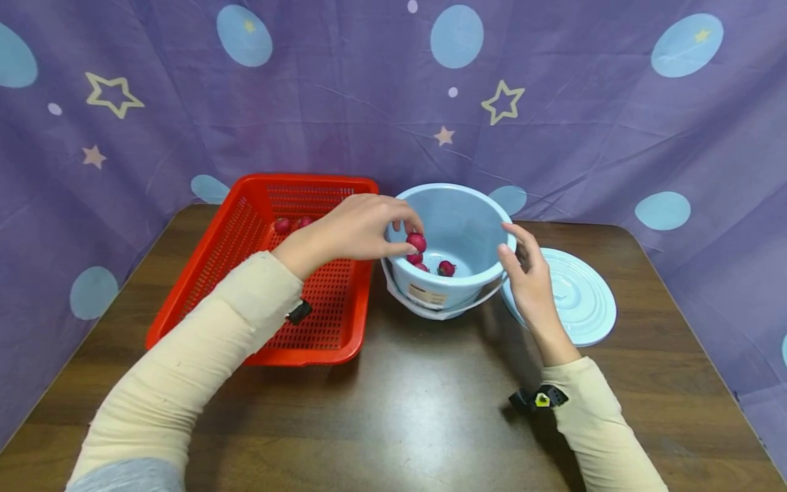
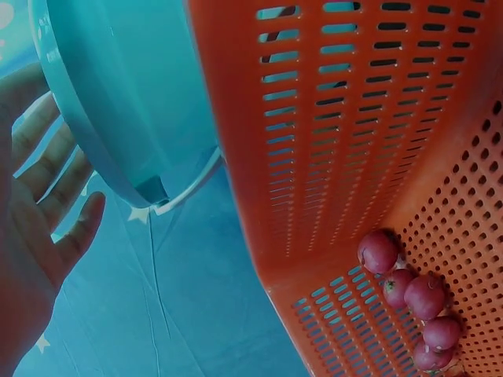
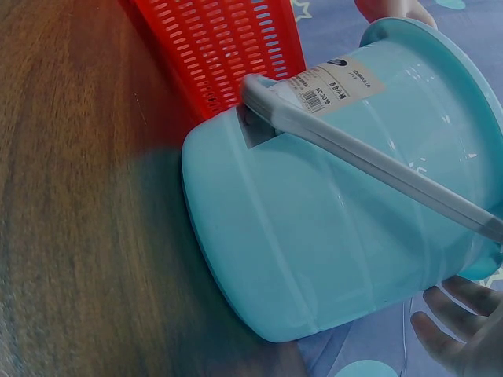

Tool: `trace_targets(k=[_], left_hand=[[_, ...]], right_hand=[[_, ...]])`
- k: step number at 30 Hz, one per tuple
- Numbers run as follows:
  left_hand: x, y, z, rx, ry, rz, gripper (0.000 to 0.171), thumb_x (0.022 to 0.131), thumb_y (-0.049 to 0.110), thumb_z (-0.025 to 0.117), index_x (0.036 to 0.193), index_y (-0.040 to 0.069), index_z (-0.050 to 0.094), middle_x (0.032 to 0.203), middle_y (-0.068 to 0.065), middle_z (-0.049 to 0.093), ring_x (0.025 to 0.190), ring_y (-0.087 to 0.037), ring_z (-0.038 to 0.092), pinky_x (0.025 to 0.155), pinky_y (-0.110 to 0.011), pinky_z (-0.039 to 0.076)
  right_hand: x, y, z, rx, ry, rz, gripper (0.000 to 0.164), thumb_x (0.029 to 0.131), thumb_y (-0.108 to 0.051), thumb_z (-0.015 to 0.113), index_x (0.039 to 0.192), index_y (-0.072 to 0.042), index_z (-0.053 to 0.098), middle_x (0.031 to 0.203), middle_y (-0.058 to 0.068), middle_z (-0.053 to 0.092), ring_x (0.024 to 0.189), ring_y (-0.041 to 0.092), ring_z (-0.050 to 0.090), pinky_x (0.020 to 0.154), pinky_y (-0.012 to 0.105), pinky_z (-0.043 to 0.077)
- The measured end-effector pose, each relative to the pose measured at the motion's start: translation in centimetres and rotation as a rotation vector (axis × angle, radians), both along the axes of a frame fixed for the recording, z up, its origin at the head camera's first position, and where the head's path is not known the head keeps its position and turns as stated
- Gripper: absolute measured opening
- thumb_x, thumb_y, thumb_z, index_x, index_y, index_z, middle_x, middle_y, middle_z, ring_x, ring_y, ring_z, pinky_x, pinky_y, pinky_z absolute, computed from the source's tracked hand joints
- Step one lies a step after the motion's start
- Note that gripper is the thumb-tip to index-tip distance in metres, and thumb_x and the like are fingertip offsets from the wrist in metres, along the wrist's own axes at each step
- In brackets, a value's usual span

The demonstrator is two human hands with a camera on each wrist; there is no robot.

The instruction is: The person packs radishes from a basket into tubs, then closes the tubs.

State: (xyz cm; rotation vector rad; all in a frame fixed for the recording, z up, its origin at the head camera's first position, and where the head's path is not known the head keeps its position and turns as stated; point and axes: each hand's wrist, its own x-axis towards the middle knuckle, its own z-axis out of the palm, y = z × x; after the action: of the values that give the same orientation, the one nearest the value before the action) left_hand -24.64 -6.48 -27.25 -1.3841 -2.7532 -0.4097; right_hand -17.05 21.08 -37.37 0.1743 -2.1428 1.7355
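One red radish (image 1: 416,242), pinched at the tips of the left hand (image 1: 363,224), over the blue bucket (image 1: 467,217)! Opposite, the right hand (image 1: 532,281) (fingers spread) touches the rim (image 1: 451,186).

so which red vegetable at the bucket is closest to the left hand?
The topmost red vegetable, right up against the left hand. The others visible in the bucket all appear lower in the head view, one off to the right.
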Motion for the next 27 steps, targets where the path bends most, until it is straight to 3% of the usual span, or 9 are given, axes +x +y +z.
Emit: trace_targets(k=[8,16,27], left_hand=[[-0.2,-0.1,0.1,-0.002,-0.010,0.002,0.025,0.089,0.037,0.072,0.112,0.029,0.073,0.107,0.014,0.067,0.095,-0.008,0.059,0.075,-0.031,0.046],[-0.6,-0.9,0.2,0.059,0.020,0.015,0.025,0.088,0.036,0.074,0.111,0.027,0.074,0.107,0.011,0.068,0.100,-0.012,0.058,0.085,-0.033,0.046],[-1.7,-2.9,0.4,0.111,-0.009,0.119,0.026,0.090,0.033,0.073,0.114,0.023,0.074,0.107,0.009,0.067,0.096,-0.015,0.058,0.081,-0.035,0.047]], right_hand=[[0.0,0.1,0.0,0.004,-0.002,-0.003,0.042,0.101,-0.015,0.053,0.142,-0.005,0.050,0.142,0.014,0.051,0.125,0.018,0.050,0.101,0.027,0.038],[0.0,0.1,0.1,0.004,-0.003,-0.003,0.042,0.101,-0.015,0.053,0.142,-0.005,0.050,0.142,0.015,0.051,0.124,0.019,0.050,0.100,0.026,0.038],[-0.2,0.2,0.1,0.006,0.000,0.004,0.042,0.101,-0.014,0.053,0.142,-0.004,0.050,0.143,0.014,0.050,0.124,0.020,0.049,0.100,0.026,0.038]])
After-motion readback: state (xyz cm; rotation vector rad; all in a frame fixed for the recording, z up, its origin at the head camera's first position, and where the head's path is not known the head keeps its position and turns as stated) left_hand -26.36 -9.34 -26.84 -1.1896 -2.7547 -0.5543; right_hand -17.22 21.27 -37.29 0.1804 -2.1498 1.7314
